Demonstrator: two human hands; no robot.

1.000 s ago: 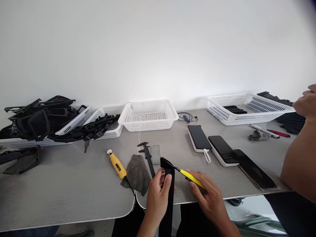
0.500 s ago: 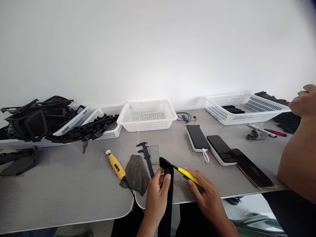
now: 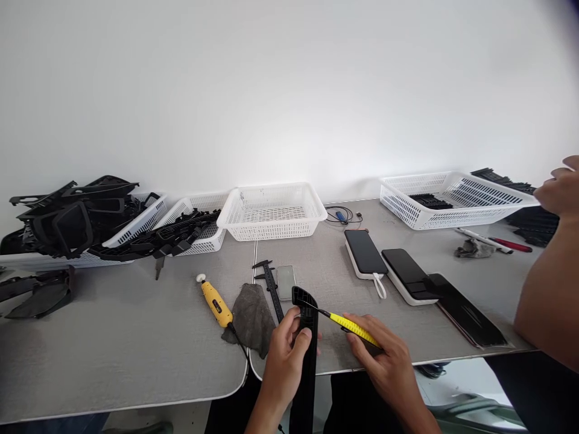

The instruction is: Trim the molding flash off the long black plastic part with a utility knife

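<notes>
No words or numbers can be read here. The yellow, tube-shaped power tool with a round white tip (image 3: 216, 304) has a small dark patch on its side that looks like a label, but it is too tiny to read. The long black sliding caliper (image 3: 272, 290) has faint, thin marks along it, and they are too small to read too.

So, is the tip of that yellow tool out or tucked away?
Out: a thin dark tip shows beyond the yellow handle, pointing at the black part in the left hand.
</notes>
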